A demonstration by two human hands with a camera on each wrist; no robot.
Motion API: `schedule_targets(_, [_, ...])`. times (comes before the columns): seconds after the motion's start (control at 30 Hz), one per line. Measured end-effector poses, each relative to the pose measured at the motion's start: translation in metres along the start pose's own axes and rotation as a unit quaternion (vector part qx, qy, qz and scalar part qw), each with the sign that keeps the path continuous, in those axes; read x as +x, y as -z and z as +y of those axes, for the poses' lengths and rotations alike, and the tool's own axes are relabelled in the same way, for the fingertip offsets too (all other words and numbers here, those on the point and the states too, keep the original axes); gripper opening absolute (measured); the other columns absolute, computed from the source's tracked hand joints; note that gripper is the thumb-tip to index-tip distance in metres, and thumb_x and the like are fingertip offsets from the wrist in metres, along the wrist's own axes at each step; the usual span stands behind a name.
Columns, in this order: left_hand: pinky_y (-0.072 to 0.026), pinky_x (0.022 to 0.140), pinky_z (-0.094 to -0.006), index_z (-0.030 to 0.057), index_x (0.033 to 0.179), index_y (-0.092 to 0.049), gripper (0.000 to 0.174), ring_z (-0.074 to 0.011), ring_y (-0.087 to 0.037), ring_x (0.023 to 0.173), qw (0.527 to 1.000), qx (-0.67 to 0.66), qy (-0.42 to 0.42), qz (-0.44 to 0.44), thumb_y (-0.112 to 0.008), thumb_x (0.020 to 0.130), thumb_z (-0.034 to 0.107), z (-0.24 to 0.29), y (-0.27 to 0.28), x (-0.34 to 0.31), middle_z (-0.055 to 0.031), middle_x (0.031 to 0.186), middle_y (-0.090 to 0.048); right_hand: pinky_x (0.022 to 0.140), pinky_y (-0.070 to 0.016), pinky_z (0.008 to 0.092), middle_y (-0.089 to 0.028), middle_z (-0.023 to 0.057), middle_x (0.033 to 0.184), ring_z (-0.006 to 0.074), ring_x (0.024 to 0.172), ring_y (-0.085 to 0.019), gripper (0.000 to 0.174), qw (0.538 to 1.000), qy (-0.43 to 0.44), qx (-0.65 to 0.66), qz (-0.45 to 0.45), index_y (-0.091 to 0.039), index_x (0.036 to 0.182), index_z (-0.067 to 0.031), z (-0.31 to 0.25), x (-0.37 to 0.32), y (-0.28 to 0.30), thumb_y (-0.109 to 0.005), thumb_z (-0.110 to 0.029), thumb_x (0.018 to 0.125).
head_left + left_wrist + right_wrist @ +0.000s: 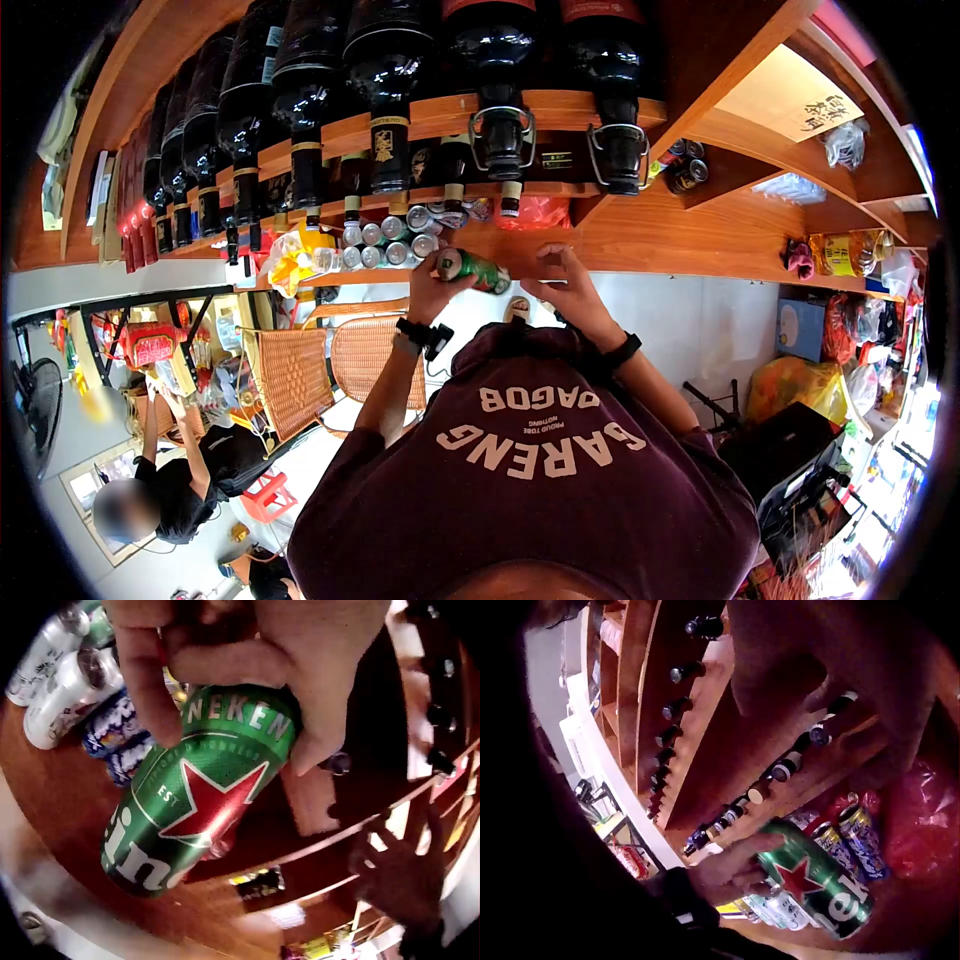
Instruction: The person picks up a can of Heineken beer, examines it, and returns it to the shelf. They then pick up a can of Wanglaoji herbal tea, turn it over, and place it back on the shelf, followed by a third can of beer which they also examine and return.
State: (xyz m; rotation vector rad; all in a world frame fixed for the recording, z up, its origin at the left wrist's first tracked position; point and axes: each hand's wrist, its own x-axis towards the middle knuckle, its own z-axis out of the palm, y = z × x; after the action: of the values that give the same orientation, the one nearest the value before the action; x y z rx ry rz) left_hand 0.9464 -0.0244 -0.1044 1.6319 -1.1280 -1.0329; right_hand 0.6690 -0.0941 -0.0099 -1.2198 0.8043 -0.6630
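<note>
My left hand (432, 292) grips a green beer can (474, 268) near one end, tilted above the counter edge. In the left wrist view the can (206, 780) shows a red star and white lettering, with thumb and fingers around its upper end. My right hand (572, 292) is a short way to the right of the can, fingers spread and loosely bent, holding nothing. In the right wrist view, the right hand (840, 660) is dark at the top, apart from the can (817, 877). Beside the left hand, several silver-white cans (372, 234) lie stacked on the shelf.
Blue cans (862, 844) and a red plastic bag (535, 212) sit behind on the wooden shelf (640, 250). Large dark bottles (390, 110) hang neck-down overhead. Wicker chairs (370, 360) stand to the left; another person (190, 480) is farther off.
</note>
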Motion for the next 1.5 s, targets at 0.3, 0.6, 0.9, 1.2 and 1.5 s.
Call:
schedule_targets(0.3, [-0.0531, 0.095, -0.0336, -0.0009, 0.132, -0.054, 0.061, -0.0171, -0.064, 0.110, 0.972, -0.207, -0.061, -0.098, -0.085, 0.082, 0.014, 0.100, -0.023, -0.039, -0.0099, 0.121, -0.066, 0.100, -0.0493, 0.0386, -0.063, 0.0132, 0.127, 0.0228, 0.118, -0.060, 0.081, 0.951, -0.157, 0.003, -0.266, -0.048, 0.140, 0.0012, 0.013, -0.003, -0.027, -0.083, -0.045, 0.084])
schedule_targets(0.6, [-0.0526, 0.091, -0.0331, 0.0027, 0.132, -0.053, 0.042, -0.0193, -0.064, 0.105, 0.935, -0.312, 0.058, -0.158, -0.068, 0.098, 0.021, 0.095, -0.061, -0.031, -0.0112, 0.116, -0.065, 0.076, -0.0591, 0.0327, -0.068, 0.0124, 0.107, 0.0219, 0.089, -0.070, 0.060, 0.917, -0.223, 0.322, -0.073, -0.051, 0.131, 0.0004, 0.036, -0.042, -0.050, -0.069, -0.043, 0.094])
schedule_targets(0.9, [-0.0525, 0.084, -0.0287, 0.0028, 0.119, -0.059, 0.034, -0.0127, -0.063, 0.096, 0.939, -0.303, -0.001, -0.165, -0.075, 0.091, 0.014, 0.130, -0.141, -0.031, -0.0055, 0.105, -0.065, 0.082, -0.0559, 0.0301, -0.066, 0.0115, 0.114, 0.0185, 0.098, -0.068, 0.064, 0.968, -0.099, 0.231, 0.021, -0.049, 0.135, 0.0029, 0.027, -0.084, -0.003, -0.068, -0.043, 0.096])
schedule_targets(1.2, [-0.0399, 0.110, -0.0364, 0.0018, 0.148, -0.040, 0.060, -0.0227, -0.052, 0.126, 0.928, -0.143, -0.147, -0.312, -0.061, 0.101, 0.033, 0.184, -0.243, -0.043, -0.0139, 0.137, -0.054, 0.087, -0.0533, 0.0296, -0.065, 0.0064, 0.113, 0.0138, 0.100, -0.063, 0.059, 0.959, 0.030, 0.182, 0.217, -0.048, 0.138, -0.0010, 0.020, -0.150, 0.081, -0.071, -0.036, 0.096])
schedule_targets(1.5, [-0.0378, 0.110, -0.0364, -0.0008, 0.151, -0.032, 0.059, -0.0222, -0.048, 0.129, 0.889, -0.150, -0.126, -0.415, -0.055, 0.105, 0.029, 0.198, -0.358, -0.090, -0.0147, 0.141, -0.048, 0.097, -0.0470, 0.0323, -0.064, 0.0069, 0.117, 0.0145, 0.109, -0.057, 0.046, 0.892, 0.194, 0.136, 0.386, -0.053, 0.132, 0.0018, 0.037, -0.217, 0.168, -0.056, -0.035, 0.104])
